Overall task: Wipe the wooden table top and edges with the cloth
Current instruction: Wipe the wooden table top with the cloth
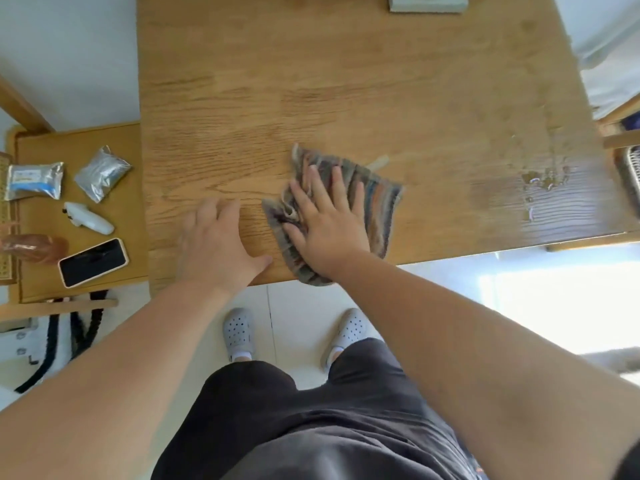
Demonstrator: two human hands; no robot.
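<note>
A wooden table (346,84) fills the upper middle of the head view. A striped, multicoloured cloth (381,209) lies near the table's front edge, its lower corner hanging slightly over. My right hand (325,223) presses flat on the cloth with fingers spread. To the left of the cloth, my left hand (218,244) rests palm down on the bare wood, holding nothing. Water droplets and a wet patch (543,185) glisten on the table's right part.
A lower wooden side surface (131,147) at left carries two foil packets (100,173), a small white bottle (88,218), a phone (92,262) and a pinkish container (34,247). A grey object (426,3) sits at the table's far edge. A chair (623,140) stands right.
</note>
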